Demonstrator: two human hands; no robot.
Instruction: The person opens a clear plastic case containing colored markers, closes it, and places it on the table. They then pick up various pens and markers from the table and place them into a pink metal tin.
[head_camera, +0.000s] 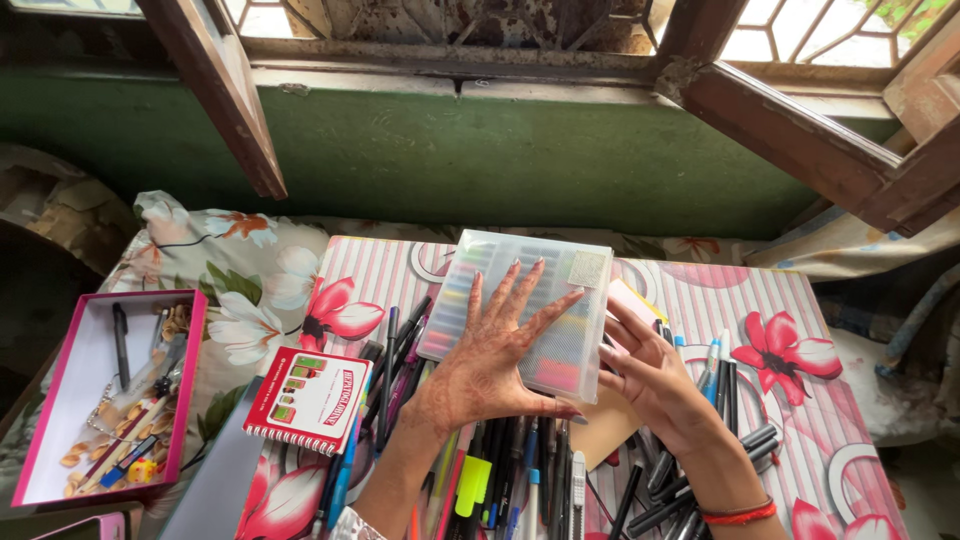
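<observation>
Currently, head view:
left hand (497, 345): flat, fingers spread, palm down on case lid; not gripping.
right hand (648, 372): open, fingers loosely curled against case's right edge, 3 o'clock of left hand; nothing clamped.
case (520, 305): translucent plastic, rectangular, closed, coloured pens visible inside; frame centre, lying on top of loose pens, tilted slightly clockwise.
loose pens (480, 470): black and coloured pens and markers, spread under and around case, mostly 6 o'clock of it; more at 4 o'clock beside right wrist.
yellow marker (473, 485): 6 o'clock of left hand, among pens.
notebook (308, 398): red, spiral-bound, 9 o'clock of left hand, near pens.
pink box (100, 395): open, far 9 o'clock, well apart from hands; holds pen, keyring bits, small items.
brown card (605, 425): between the two wrists, partly under right hand.
bangle (738, 515): red, on right wrist.
surface (790, 300): pink striped sheet with red flowers.
window (450, 30): 12 o'clock, shutters open.
</observation>
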